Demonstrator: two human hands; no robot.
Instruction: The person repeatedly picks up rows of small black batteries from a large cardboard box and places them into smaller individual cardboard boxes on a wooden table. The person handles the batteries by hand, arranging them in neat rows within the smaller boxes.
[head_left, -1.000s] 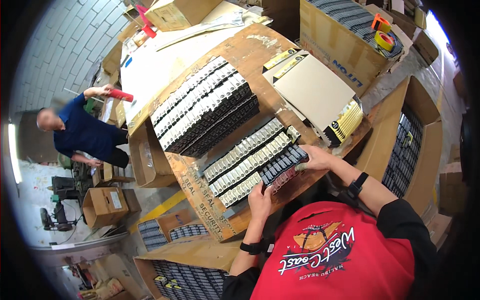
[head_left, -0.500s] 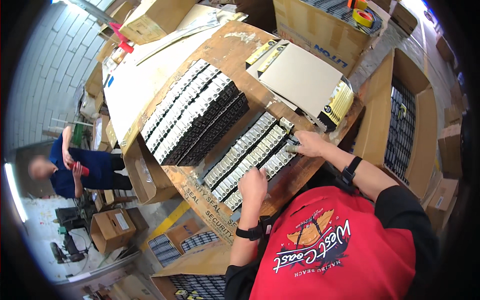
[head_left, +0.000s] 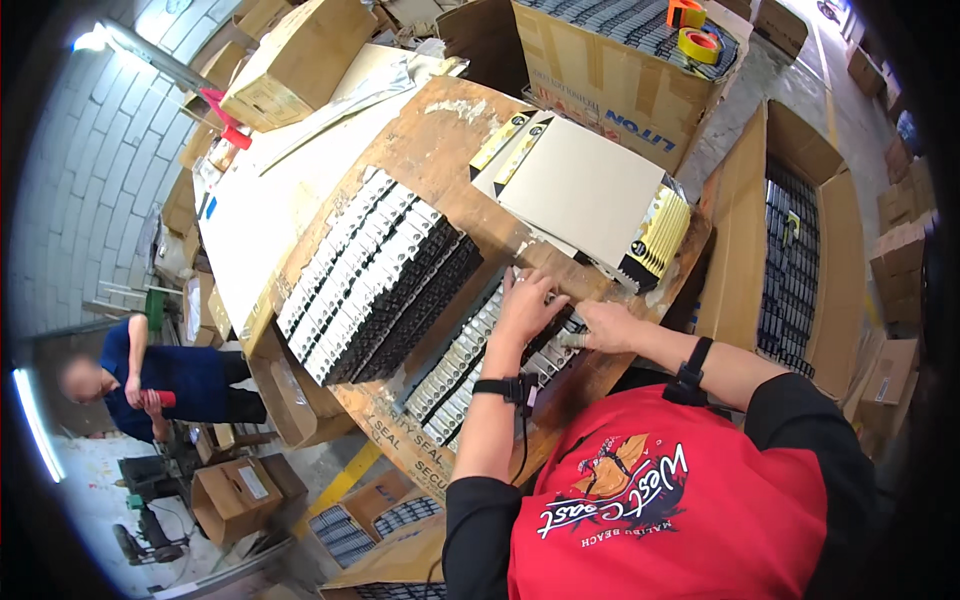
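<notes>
On the wooden table, low rows of small silver-topped black parts (head_left: 452, 382) lie side by side in front of me. My left hand (head_left: 530, 305) reaches over the far right part of these rows, its fingers bent down onto them. Beside it, my right hand (head_left: 607, 327) is closed at the right end of the nearest row, with a pale covering on a finger or thumb. What the fingertips of either hand hold is hidden. A taller block of stacked silver-and-black parts (head_left: 375, 280) stands to the left of the rows.
Flat beige cards (head_left: 585, 185) with yellow-and-black edges are stacked beyond my hands. An open carton (head_left: 835, 290) of similar parts stands at the right. Tape rolls (head_left: 699, 45) lie on a full carton at the back. A person in dark blue (head_left: 185, 375) holds something red at the left.
My left hand has moved from the near side of the rows to their far right part, close to my right hand. The right hand stays at the row's end. The view has shifted slightly.
</notes>
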